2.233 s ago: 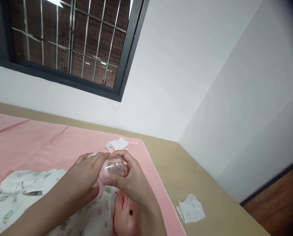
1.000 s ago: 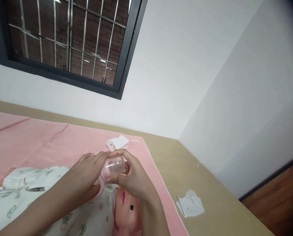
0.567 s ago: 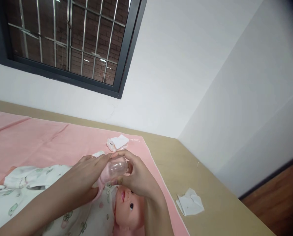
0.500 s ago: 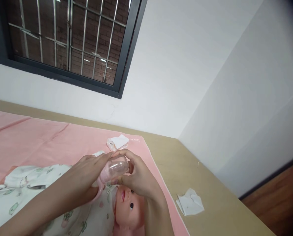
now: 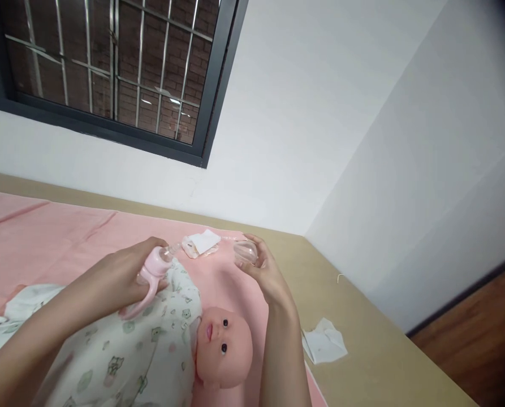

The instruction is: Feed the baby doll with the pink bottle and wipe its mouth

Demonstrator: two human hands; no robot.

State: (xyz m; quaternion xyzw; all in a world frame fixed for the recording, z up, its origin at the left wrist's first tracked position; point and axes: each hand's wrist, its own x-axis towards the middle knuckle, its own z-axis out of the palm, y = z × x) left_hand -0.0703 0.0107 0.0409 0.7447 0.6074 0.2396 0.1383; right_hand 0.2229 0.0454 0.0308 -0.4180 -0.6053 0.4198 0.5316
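Observation:
My left hand (image 5: 139,265) is wrapped round a pink-handled baby bottle (image 5: 154,268), whose clear nipple (image 5: 173,249) is bare and points up to the right. Apart from it, my right hand (image 5: 266,268) holds the clear bottle cap (image 5: 246,252) between thumb and fingers. Below and between the hands lies a baby doll (image 5: 224,350), face up, its body in a white cloth (image 5: 129,356) printed with small green animals. My left forearm passes over the doll's body and hides part of it.
A pink mat (image 5: 78,226) covers much of the wooden surface (image 5: 311,277). A small packet with white paper (image 5: 203,242) lies on the mat beyond the hands. Folded white tissue (image 5: 325,342) lies at the right. A wall and a barred window (image 5: 108,68) stand behind.
The clear cap has come off the bottle. My right hand has moved up and right with it, while my left has drawn left with the bottle, uncovering the doll's face.

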